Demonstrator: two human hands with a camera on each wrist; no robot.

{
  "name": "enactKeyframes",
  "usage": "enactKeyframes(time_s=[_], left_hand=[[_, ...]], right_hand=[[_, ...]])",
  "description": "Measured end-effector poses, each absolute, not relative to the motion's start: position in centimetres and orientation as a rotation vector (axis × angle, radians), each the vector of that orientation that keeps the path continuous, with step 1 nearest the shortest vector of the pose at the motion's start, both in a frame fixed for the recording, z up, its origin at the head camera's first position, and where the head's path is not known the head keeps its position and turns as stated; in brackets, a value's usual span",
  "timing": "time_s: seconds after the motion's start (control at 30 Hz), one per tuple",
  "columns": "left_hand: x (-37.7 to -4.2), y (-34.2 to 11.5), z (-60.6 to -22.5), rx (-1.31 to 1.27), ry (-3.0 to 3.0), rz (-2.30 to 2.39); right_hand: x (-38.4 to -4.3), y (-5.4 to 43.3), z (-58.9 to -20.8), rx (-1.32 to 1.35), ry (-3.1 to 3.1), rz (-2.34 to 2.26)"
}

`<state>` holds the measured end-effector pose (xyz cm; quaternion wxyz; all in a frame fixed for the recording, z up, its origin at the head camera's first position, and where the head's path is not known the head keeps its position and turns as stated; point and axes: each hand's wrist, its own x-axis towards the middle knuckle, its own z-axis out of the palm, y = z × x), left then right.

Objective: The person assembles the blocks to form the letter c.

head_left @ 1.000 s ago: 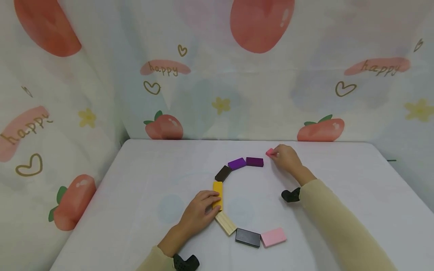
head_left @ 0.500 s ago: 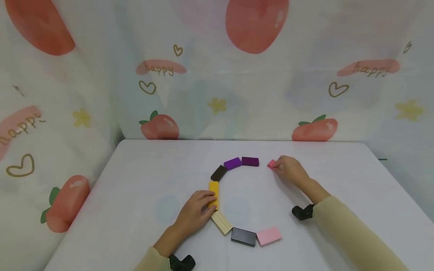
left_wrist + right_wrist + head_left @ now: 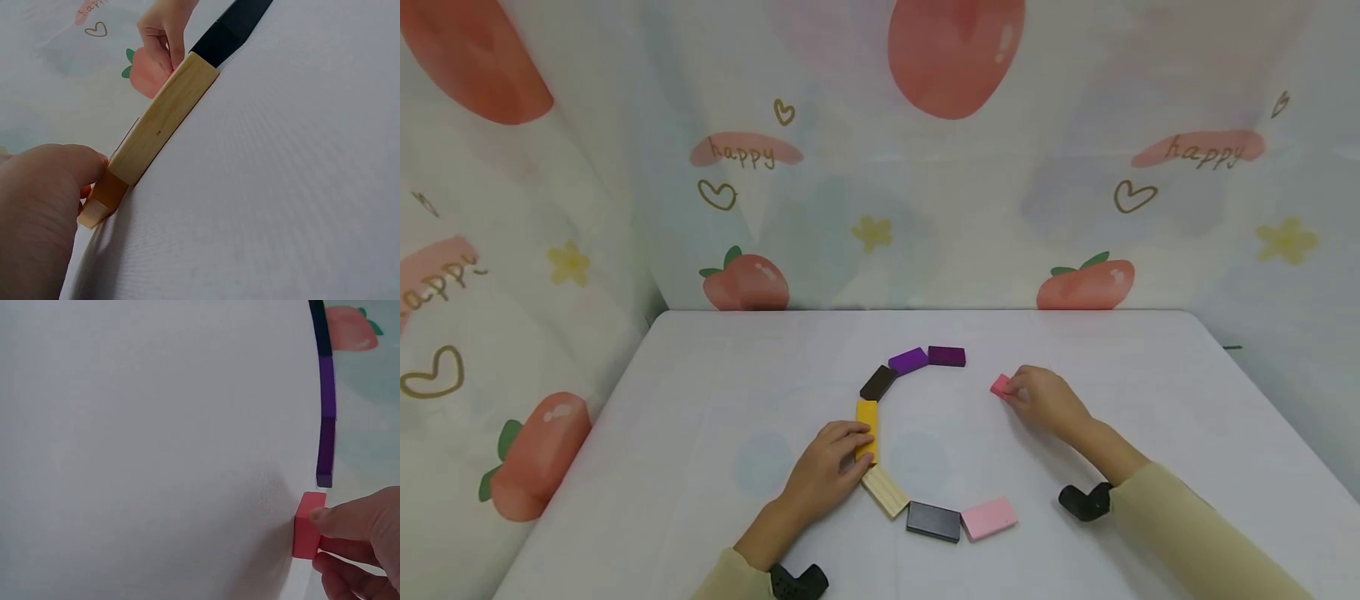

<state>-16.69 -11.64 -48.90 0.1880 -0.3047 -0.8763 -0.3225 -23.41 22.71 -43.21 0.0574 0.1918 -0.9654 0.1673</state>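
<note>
My right hand [image 3: 1048, 402] pinches a coral-pink block [image 3: 998, 386] between thumb and fingers, right of the arc's far end. The right wrist view shows this block [image 3: 305, 536] near the end of the dark purple block [image 3: 325, 447], with a gap between them. My left hand [image 3: 826, 468] holds the yellow block [image 3: 867, 410], fingers over its top and the thumb by its near end. The natural wood block [image 3: 886, 492] meets the yellow one's near end; beyond the far end lies a dark brown block [image 3: 878, 382].
Beyond the brown block, a violet block [image 3: 908, 361] and the dark purple one continue the curve. At the near side lie a dark grey block [image 3: 933, 522] and a light pink block [image 3: 989, 518]. A printed curtain [image 3: 820, 250] stands behind the white table [image 3: 700, 467].
My right hand has brought the coral-pink block nearer along the table's right side. My left hand stays on the yellow block. The head view has shifted slightly.
</note>
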Motion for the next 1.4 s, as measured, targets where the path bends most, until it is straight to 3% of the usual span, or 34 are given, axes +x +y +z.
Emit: enactKeyframes(time_s=[0.63, 1.4], left_hand=[[-16.6, -11.6, -48.9, -0.865, -2.444, -0.910], [-16.6, -11.6, -48.9, -0.861, -2.437, -0.933]], right_hand=[[-17.4, 22.3, -43.0, 0.749, -2.886, 0.475], [-13.5, 22.3, -43.4, 0.834, -2.781, 0.408]])
